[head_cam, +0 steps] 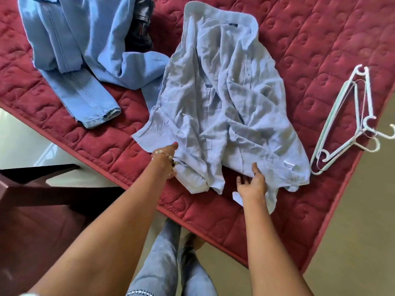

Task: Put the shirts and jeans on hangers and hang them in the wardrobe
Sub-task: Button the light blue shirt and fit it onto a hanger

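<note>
Across red quilted bed [299, 50]: left hand [165, 159] pinching crumpled pale-blue shirt [220, 99] at lower hem, right hand [252, 182] open-fingered against hem at center, jeans [70, 50] upper left of frame, white hangers [350, 124] at right edge.

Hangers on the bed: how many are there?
3, as far as the hooks show: the hangers lie stacked in one tangled pile at the right edge of the bed, beside the shirt. Another might hide within.
</note>
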{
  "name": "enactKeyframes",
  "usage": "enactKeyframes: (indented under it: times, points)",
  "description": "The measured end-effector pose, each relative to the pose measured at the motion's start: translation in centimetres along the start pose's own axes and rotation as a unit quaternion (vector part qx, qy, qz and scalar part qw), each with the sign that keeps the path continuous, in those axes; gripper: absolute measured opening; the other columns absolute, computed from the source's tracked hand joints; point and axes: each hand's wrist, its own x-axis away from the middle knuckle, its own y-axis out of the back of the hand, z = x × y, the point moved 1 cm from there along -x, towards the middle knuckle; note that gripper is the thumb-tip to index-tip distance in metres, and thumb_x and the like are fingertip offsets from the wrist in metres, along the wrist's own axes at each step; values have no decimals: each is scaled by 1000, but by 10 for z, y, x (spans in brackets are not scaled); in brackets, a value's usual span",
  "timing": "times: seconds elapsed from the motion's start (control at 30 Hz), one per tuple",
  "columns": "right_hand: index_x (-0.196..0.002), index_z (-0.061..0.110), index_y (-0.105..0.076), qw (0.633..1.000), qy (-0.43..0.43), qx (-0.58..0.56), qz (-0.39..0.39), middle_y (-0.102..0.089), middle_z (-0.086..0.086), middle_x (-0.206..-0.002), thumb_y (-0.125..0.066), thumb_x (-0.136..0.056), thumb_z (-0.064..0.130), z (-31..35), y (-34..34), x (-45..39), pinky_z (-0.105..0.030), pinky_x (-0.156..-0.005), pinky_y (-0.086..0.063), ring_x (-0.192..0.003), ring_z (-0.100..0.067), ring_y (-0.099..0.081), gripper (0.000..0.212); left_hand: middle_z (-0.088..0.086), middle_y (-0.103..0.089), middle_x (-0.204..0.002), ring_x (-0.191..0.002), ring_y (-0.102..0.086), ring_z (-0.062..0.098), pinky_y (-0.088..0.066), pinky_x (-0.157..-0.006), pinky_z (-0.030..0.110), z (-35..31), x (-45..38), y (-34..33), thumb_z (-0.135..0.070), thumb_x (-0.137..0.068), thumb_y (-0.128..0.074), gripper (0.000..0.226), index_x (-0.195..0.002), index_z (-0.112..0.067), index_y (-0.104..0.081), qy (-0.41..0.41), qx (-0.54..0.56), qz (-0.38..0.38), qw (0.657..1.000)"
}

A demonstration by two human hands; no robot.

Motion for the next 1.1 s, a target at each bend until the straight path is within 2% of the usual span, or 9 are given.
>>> enactKeyframes:
  times: [0.13, 0.27, 0.37, 0.57, 0.63, 0.7, 0.8, 0.93, 1.1]
  points:
    - [-106, 19, -68, 994, 40, -77, 61, -68, -1, -119, -72, -81, 18, 11, 3, 4, -34, -98, -47, -114, -18, -61, 26, 5, -49, -51, -52, -48, 19, -46, -59, 32, -6, -11, 7, -51, -87, -59, 44, -88, -7, -54, 64, -21, 34, 997]
    - [-91, 11, -75, 976, 55, -161, 137, -68, -10, -117, -76, -63, 14, 14, 17, 13, -41, -101, -47, -111, -25, -64, 28, 7, -64, -93, -74, -62, 24, -51, -62, 35, -3, -27, 7, -46, -79, -67, 48, -108, -10, -55, 11, 75, 1, 997]
    - [-95, 11, -73, 967, 74, -186, 157, -72, -8, -104, -73, -62, 17, 27, 30, 24, -37, -100, -48, -110, -24, -64, 34, 19, -60, -123, -106, -61, 39, -49, -91, 51, -8, -74, 20, -48, -76, -57, 65, -120, 0, -55, -127, 117, -109, 979]
    - [-123, 7, -57, 953, 299, 3, 49, -72, 4, -99, -59, -86, -2, 45, 21, 46, -31, -85, -56, -89, -9, -69, 38, 4, -55, -94, -71, -54, 7, -48, -66, 17, -49, 54, 33, 7, -92, -47, 46, -135, -7, -41, -400, 402, -54, 822]
    - [-128, -1, -55, 833, 489, 232, 112, -67, -13, -116, -56, -84, 3, 45, 10, 57, -33, -97, -47, -107, -24, -64, 45, 3, -54, -90, -62, -49, 5, -45, -60, 15, -47, 102, 20, 4, -91, -50, 54, -136, -25, -39, -517, 265, 61, 812]
    - [-120, -2, -62, 567, 569, 547, 233, -66, -23, -112, -46, -77, 2, 33, 2, 63, -36, -88, -46, -104, -37, -64, 46, 7, -60, -95, -69, -56, 15, -49, -66, 22, -30, 114, 12, -13, -87, -60, 49, -131, -31, -48, -636, -75, 114, 760]
    - [-123, 14, -61, 230, 362, 876, 218, -59, -13, -125, -48, -89, 17, 8, 20, 72, -38, -88, -48, -116, -34, -56, 37, -1, -64, -112, -104, -61, 21, -47, -86, 28, 4, 89, 19, -31, -87, -59, 34, -121, -37, -62, -550, -621, 111, 547]
    - [-124, 29, -61, 220, 249, 935, 122, -56, 2, -130, -56, -89, 26, -5, 57, 65, -37, -104, -37, -128, -24, -47, 35, -4, -59, -112, -110, -58, 20, -50, -84, 32, 41, 55, 55, -27, -89, -54, 25, -108, -39, -65, -407, -749, 50, 520]
    - [-115, 18, -65, 188, 45, 971, 139, -65, 0, -116, -78, -75, 37, -26, 79, 73, -37, -81, -52, -105, -27, -64, 46, 6, -60, -118, -111, -57, 31, -50, -89, 41, 64, 42, 60, -18, -81, -59, 28, -105, -28, -67, -287, -835, 31, 469]
